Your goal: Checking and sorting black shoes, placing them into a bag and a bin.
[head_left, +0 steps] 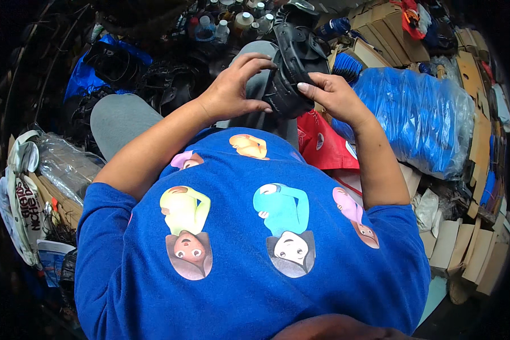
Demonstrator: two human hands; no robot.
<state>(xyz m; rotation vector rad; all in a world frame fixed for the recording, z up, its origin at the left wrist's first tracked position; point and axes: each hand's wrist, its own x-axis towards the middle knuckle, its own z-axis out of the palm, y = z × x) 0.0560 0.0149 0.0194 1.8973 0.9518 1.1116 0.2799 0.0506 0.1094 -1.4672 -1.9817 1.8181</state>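
Note:
Over my knees is a black curved piece (289, 93) with a ribbed lower part and a long band with small holes along it; I cannot tell its exact kind. My right hand (331, 96) pinches its right side, thumb on top. My left hand (238, 88) is at its left side, fingers and thumb spread wide in a C shape. Those fingertips come up to the piece's edge; whether they touch it is unclear. More black material (303, 45) lies just beyond the piece, partly hidden by it.
Several bottles (222, 31) stand at the far side. Blue items wrapped in clear plastic (413, 119) lie at right, beside cardboard boxes (388, 31) and a red bag (326, 141). Black curved pieces (170, 85) and a blue bag (90, 71) are far left; a white cloth bag (20, 198) hangs left.

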